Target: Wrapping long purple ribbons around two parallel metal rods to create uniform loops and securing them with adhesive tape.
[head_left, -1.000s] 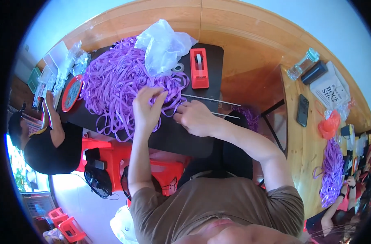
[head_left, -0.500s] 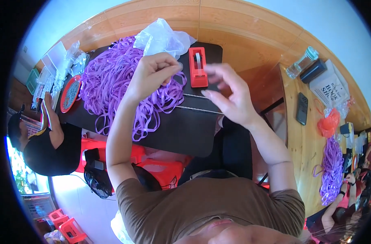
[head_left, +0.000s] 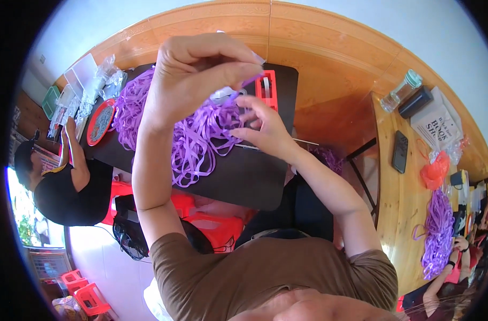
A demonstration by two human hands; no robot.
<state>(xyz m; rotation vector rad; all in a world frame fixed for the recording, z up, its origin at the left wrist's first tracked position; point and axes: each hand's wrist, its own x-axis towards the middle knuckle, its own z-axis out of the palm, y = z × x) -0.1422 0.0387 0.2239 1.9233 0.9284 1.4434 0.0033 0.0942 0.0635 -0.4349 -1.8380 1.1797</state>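
A large heap of purple ribbon (head_left: 193, 158) lies in loops on the dark table (head_left: 244, 184). My left hand (head_left: 198, 80) is raised over the heap, thumb and fingertips pinched together on a purple ribbon strand (head_left: 248, 81) that slants down from them. Below and to its right is my right hand (head_left: 265, 128), thumb and fingers apart, close to the heap's right side. Behind the hands stands a red tape dispenser (head_left: 273, 88), partly hidden by them. A thin pale rod (head_left: 307, 141) pokes out beyond my right wrist.
A red-rimmed tray (head_left: 90, 140) of small grey pieces sits at the table's left, near another person (head_left: 75, 198). On the wooden table (head_left: 396, 214) at right are a phone (head_left: 399, 152), a glass jar (head_left: 401, 92), a red bag (head_left: 435, 170) and more purple ribbon (head_left: 437, 235).
My left hand has risen toward the camera, a purple strand now at its fingertips. My right hand has moved left and down, away from the tape dispenser, to the heap's edge.
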